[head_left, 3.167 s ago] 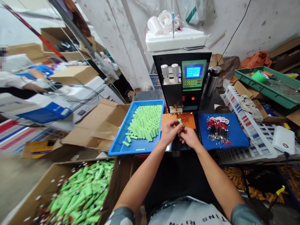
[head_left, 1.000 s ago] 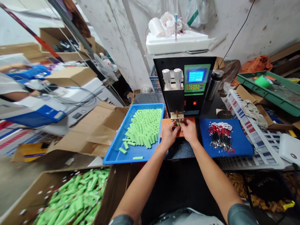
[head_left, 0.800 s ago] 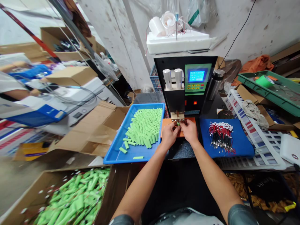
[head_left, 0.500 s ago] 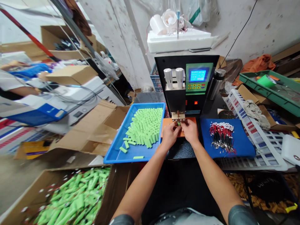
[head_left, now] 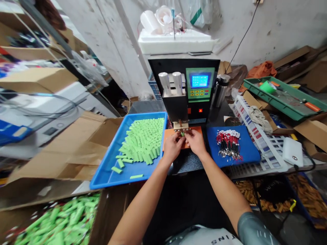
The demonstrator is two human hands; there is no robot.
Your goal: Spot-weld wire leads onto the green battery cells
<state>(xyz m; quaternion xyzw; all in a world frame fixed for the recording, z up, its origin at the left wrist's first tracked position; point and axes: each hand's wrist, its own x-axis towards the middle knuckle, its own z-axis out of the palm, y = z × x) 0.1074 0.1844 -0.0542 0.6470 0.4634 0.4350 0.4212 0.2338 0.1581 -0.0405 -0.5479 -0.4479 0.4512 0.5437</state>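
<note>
Under the electrodes of a black spot welder [head_left: 175,110], a small green battery cell [head_left: 182,134] is pinched between the fingers of both hands. My left hand [head_left: 173,145] closes on its left side, and my right hand [head_left: 196,141] closes on its right. Whether a wire is also between the right fingers is too small to tell. The hands rest over an orange plate [head_left: 167,136]. To the left, a blue tray [head_left: 102,175] holds many green cells [head_left: 143,137]. On a blue mat [head_left: 249,146] at right lies a bundle of red and black leads with white connectors [head_left: 228,144].
A cardboard box of wired green packs [head_left: 63,217] stands at lower left. At right are a white plastic crate [head_left: 274,156], a green tray [head_left: 278,100] and a white power bank [head_left: 293,151]. A steel flask [head_left: 221,90] stands beside the welder, and white foam [head_left: 176,44] sits above it.
My view has turned to the right, so the scene sits further left. Both hands stay at the electrodes with the battery cell, with little change in their grip.
</note>
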